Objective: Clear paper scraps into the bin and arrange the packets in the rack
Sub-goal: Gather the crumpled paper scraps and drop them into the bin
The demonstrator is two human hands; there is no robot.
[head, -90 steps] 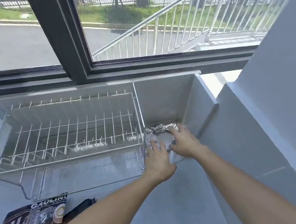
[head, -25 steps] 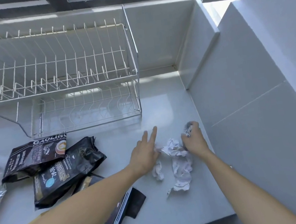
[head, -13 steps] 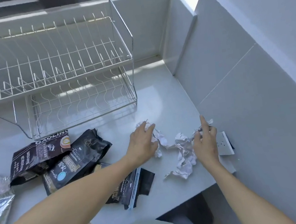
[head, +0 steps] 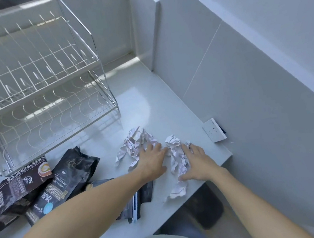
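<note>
With both hands down flat on the white counter point(head: 150, 107), I'm not gripping anything. Left hand point(head: 152, 161) is spread open, palm down, fingertips on the edge of the left clump of crumpled paper scraps point(head: 133, 144). Right hand point(head: 196, 161) is also open and flat, lying just beside and against the right strip of scraps point(head: 176, 156), which runs toward the counter's front edge. Both clumps lie on the counter, right of the packets point(head: 64, 185). Packets lie in a loose overlapping pile in front of the two-tier wire rack point(head: 34, 80); both tiers hold nothing. Dark bin point(head: 208, 209) sits on the floor below the counter's front right corner. Wall socket point(head: 214, 130) on the right wall, near the right hand.
</note>
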